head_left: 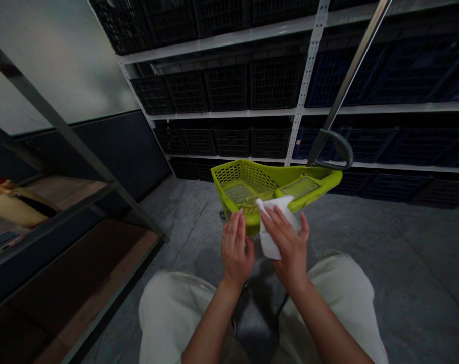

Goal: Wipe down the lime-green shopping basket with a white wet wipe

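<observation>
A lime-green plastic basket [235,174] with perforated walls stands in front of my knees, its narrow end to the right. A clear window-like panel [300,187] is set into its top. My left hand [237,250] rests with straight fingers against the near rim, the thumb apart from them. In my right hand [288,242] is a white cloth [269,242], pressed under my fingers against the basket's near side. A metal pole [347,83] rises from the narrow end beside a grey loop handle [343,146]. The cloth hides part of the rim.
White metal shelving [305,76] with black crates [275,83] and dark blue crates [404,76] stands behind the basket. On the left is a metal-framed rack [74,136] with wooden shelves, a beige-and-red object [17,205] lying on one. Grey floor [404,263] surrounds the basket.
</observation>
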A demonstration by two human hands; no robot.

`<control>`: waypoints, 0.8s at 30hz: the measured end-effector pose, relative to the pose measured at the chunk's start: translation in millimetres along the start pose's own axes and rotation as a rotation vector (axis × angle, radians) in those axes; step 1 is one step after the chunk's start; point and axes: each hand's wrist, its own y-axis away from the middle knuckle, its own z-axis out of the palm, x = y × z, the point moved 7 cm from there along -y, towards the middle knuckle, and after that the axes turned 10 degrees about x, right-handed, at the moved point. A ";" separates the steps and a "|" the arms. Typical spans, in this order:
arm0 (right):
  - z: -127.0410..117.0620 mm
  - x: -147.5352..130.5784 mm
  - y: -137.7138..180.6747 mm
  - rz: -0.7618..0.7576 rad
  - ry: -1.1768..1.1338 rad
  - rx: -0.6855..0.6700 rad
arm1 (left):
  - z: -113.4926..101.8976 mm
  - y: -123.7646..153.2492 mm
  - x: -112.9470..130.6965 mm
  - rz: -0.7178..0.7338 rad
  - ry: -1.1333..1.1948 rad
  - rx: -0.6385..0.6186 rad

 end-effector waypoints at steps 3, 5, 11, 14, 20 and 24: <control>5.5 -15.1 6.0 -0.110 -0.071 -0.040 | -0.7 0.4 -0.7 0.015 0.004 0.003; 2.2 -1.3 7.2 -0.109 -0.032 -0.030 | 0.3 0.3 -2.0 0.018 -0.015 -0.009; -12.7 39.8 6.3 0.077 0.129 0.148 | 2.7 0.1 -0.6 0.012 -0.025 -0.010; 1.2 8.2 10.1 -0.031 0.013 0.056 | 1.5 1.2 -0.6 -0.008 -0.007 0.006; 6.3 -2.3 17.2 -0.155 -0.063 -0.011 | -0.3 -0.5 0.3 0.015 -0.003 0.013; -7.0 39.0 13.7 0.002 0.076 0.132 | 1.1 -2.7 2.2 0.016 -0.024 -0.003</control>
